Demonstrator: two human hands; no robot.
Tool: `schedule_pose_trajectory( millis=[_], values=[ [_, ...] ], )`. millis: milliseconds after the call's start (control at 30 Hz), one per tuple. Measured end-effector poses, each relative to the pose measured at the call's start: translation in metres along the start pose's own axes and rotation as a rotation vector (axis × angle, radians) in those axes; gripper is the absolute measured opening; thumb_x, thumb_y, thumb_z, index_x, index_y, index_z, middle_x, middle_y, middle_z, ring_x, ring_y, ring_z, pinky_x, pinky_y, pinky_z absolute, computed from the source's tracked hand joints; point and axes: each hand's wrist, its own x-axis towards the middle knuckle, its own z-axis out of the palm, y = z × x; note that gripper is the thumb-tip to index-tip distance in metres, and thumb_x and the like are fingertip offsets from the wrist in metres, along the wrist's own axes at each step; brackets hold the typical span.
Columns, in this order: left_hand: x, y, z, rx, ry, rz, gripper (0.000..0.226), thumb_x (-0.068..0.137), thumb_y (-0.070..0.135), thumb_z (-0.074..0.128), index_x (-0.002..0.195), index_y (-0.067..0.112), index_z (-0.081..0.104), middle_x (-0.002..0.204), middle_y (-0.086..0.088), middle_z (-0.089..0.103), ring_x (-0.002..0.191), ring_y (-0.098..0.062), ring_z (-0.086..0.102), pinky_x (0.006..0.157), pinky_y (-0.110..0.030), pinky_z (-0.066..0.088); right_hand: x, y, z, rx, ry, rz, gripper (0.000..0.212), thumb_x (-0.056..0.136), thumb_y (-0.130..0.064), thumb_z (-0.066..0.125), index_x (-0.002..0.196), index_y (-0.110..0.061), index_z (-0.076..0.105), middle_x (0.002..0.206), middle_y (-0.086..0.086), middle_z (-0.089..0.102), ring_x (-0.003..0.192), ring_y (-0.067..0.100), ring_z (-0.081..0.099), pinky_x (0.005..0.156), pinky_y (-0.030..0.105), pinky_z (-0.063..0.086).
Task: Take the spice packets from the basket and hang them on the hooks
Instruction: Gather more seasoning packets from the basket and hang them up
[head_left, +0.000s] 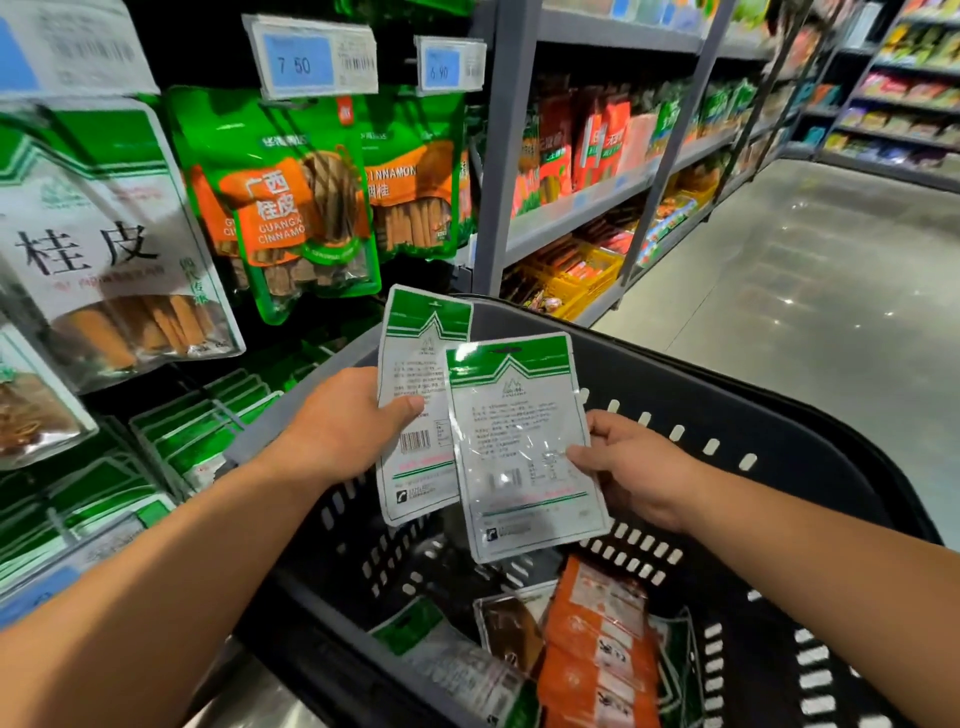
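Left hand: clamped on the left packet, thumb across its printed face, fingers hidden behind it.
Right hand: pinching the right packet at its right edge, thumb on the front.
Hands relative: apart, one packet in each.
Left packet: white with a green top band, upright, barcode side to the camera, tilted slightly.
Right packet: same kind, clear lower part, overlapping the left packet's right edge in front.
Position of both: held up over the black basket, clear of its contents.
Basket contents: orange packets, a brown packet and a green-and-white packet, lying flat in the bottom.
Display to the left: green cinnamon packets hanging under blue price tags; a larger white packet nearer the camera.
Further right: grey shelves of red and green goods along a shiny floor.
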Motion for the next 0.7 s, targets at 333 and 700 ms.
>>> schedule_pose_trajectory(
  millis=[333, 700],
  values=[
    [0.001, -0.004, 0.004, -0.142, -0.068, 0.09, 0.012, 0.101, 0.034, 0.063, 0.098, 0.043, 0.07, 0.082, 0.033, 0.065, 0.069, 0.024, 0.058, 0.059, 0.001, 0.041, 0.012, -0.003, 0.072, 0.116, 0.143, -0.148, 0.008, 0.094, -0.002, 0.064, 0.094, -0.01, 0.066, 0.091, 0.014, 0.078, 0.089, 0.036, 0.076, 0.086, 0.058, 0.06],
    [0.002, -0.005, 0.005, -0.299, -0.09, 0.134, 0.019, 0.102, 0.028, 0.061, 0.109, 0.042, 0.072, 0.078, 0.034, 0.072, 0.066, 0.014, 0.065, 0.069, -0.009, 0.049, 0.009, -0.011, 0.053, 0.322, -0.262, -0.023, 0.043, 0.091, -0.024, 0.069, 0.13, -0.008, 0.064, 0.122, 0.018, 0.073, 0.11, 0.036, 0.072, 0.091, 0.047, 0.06]
  ],
)
